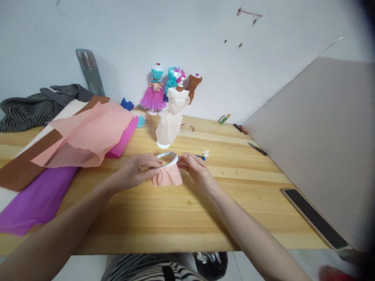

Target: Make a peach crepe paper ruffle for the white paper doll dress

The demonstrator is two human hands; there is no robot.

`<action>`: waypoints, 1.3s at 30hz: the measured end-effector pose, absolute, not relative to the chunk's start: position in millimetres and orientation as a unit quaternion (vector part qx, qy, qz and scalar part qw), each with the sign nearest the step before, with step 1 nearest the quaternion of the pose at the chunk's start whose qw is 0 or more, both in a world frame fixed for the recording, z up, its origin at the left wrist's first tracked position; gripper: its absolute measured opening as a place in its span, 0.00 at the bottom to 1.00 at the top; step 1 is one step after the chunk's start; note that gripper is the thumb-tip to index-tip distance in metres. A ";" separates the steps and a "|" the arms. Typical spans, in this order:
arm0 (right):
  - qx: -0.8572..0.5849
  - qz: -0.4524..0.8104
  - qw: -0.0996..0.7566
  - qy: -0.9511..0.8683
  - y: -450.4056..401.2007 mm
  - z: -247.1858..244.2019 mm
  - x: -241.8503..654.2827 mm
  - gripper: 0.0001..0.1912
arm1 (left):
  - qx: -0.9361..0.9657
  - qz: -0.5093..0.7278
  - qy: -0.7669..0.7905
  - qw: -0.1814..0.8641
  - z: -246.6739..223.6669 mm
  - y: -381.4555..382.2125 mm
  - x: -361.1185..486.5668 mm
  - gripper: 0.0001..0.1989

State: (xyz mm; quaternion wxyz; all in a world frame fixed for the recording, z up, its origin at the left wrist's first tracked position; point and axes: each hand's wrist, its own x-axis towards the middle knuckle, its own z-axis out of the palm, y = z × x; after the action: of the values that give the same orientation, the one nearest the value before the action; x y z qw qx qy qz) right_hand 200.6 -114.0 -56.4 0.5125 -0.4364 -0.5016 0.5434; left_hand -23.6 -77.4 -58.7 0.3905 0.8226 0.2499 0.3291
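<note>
My left hand [143, 167] is closed on the left side of a thin white ring that looks like a roll of tape [175, 160]. A pleated piece of peach crepe paper [166, 176] hangs from the ring's near edge, its top by my left thumb. At the ring's right side, my right hand [195, 168] has thumb and fingers pinched together; what lies between them is hidden. Just behind the ring stands a small dress form in a cream paper dress [171, 119].
Peach paper sheets [96, 128], a brown sheet [32, 156] and a purple sheet [41, 199] spread at left. More dressed forms [154, 91] stand by the wall. A blue-handled tool [201, 157], a craft knife [258, 148] and a phone [315, 218] lie at right.
</note>
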 end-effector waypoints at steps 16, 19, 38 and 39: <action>-0.382 0.099 0.332 -0.857 -155.7 -48.7 190.1 0.07 | 0.870 0.243 0.228 0.364 -42.7 -82.1 -16.3 0.19; -0.349 0.129 0.326 -0.869 -158.1 -40.3 190.3 0.08 | 0.878 0.252 0.224 0.340 -44.2 -81.8 -17.1 0.18; -0.484 0.195 0.339 -0.783 -131.0 -44.3 185.3 0.08 | 0.947 0.226 0.223 0.052 -52.6 -87.7 -18.6 0.15; -0.488 0.200 0.329 -0.783 -130.5 -43.9 185.0 0.07 | 0.948 0.228 0.221 0.034 -52.5 -88.5 -18.7 0.15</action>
State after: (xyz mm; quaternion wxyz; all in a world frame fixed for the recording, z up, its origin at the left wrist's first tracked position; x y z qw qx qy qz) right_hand 185.0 -130.5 -43.9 0.3288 -0.4883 -0.7833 0.1997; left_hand -18.7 -88.5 -52.5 0.0336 0.9477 0.2213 0.2275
